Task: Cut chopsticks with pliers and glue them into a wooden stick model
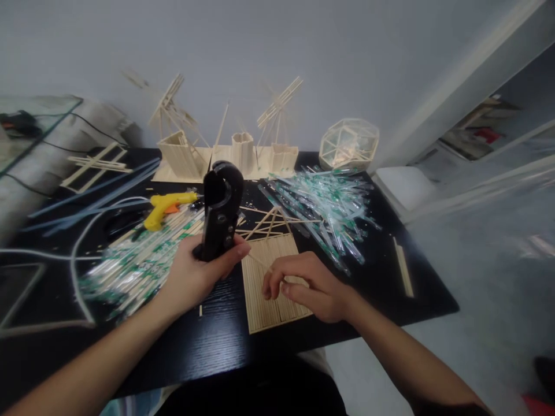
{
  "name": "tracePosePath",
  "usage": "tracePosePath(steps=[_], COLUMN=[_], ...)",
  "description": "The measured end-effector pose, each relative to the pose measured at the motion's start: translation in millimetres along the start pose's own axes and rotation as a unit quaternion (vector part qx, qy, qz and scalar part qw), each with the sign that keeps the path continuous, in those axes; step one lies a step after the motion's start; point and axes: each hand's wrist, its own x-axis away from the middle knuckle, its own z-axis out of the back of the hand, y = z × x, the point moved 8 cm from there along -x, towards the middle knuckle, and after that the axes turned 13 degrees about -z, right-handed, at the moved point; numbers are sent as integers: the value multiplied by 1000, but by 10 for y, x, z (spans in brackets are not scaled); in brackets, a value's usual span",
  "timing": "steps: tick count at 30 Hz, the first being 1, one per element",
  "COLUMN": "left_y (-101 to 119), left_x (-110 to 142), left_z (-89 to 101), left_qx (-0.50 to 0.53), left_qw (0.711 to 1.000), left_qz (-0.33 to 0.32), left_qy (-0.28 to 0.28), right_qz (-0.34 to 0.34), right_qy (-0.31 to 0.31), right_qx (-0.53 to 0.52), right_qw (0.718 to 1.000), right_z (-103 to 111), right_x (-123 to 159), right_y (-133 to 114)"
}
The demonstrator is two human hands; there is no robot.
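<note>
My left hand [202, 271] is closed around a black cutter [223, 202] with a curved, hook-shaped jaw, held upright above the table. A thin wooden stick [259, 262] runs from by my left thumb to my right hand [310, 286], whose curled fingers pinch its other end. Below my right hand lies a flat panel of wooden sticks set side by side [264, 312], partly covered by the fingers. At the panel's far edge stands a small peaked frame of thin sticks [274, 216].
A yellow glue gun [167, 208] lies left, by wrapped sticks [139, 260] and a white cable [74, 260]. Clear plastic wrappers [333, 202] are heaped right. Stick-built windmill models [182, 153] and a faceted glass container [349, 143] stand at the back. Loose sticks [403, 268] lie near the right edge.
</note>
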Motion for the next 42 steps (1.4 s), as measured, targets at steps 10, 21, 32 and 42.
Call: tracePosePath(steps=[10,21,32,42], left_y=[-91,-41,-91,-63], left_x=[34,155,234,236], left_z=[25,92,-10,-41], left_qx=[-145,-378,-408,-419], left_qw=[986,898,882,875], left_qz=[-86,-216,-218,-230], left_qy=[-14,-59,-83,-77], right_qz=[-86,-31,-23,-3], right_qy=[143,194,210,213], right_qx=[-144,-202,-183,-167], right_qw=[975,959,960,963], right_z=[-17,93,133,140], right_x=[-333,-252,-196,-214], right_y=[294,315,328,279])
